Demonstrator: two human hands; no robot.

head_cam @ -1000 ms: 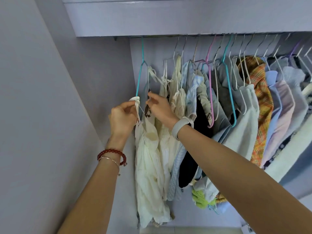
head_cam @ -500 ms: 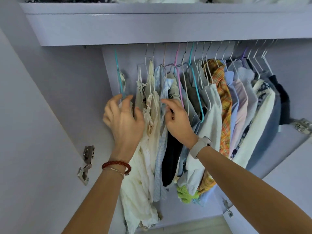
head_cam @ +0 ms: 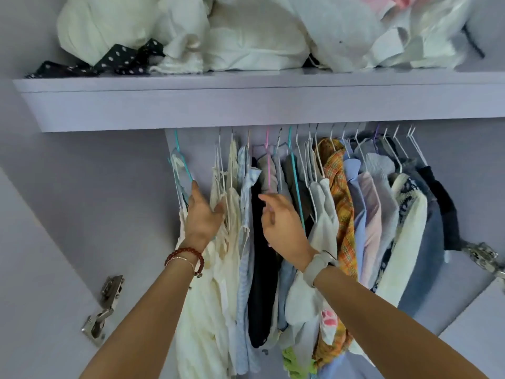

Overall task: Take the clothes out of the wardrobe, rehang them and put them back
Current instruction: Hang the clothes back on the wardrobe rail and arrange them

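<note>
A row of clothes hangs on wire hangers under the lilac wardrobe shelf (head_cam: 246, 105). At the far left a cream garment (head_cam: 196, 324) hangs on a teal hanger (head_cam: 180, 157). My left hand (head_cam: 203, 214) is open, its palm flat between that garment and the other cream pieces beside it. My right hand (head_cam: 284, 225) is open with loosely bent fingers, holding nothing, in front of a black garment (head_cam: 259, 296) and just below a pink hanger (head_cam: 268, 165). Further right hang a second teal hanger (head_cam: 296, 187), an orange plaid shirt (head_cam: 341, 201) and pale shirts.
White bundled fabric (head_cam: 246, 36) and a black dotted cloth (head_cam: 123, 60) are piled on the shelf. Open wardrobe doors stand on both sides, with metal hinges at the left (head_cam: 103, 305) and right (head_cam: 483, 255). The rail is crowded from the middle to the right.
Both hands let go of the cream garment's straps on the teal hanger. My left hand spread flat against the clothes; my right hand shifted right toward the black garment. The view tilted up to the shelf.
</note>
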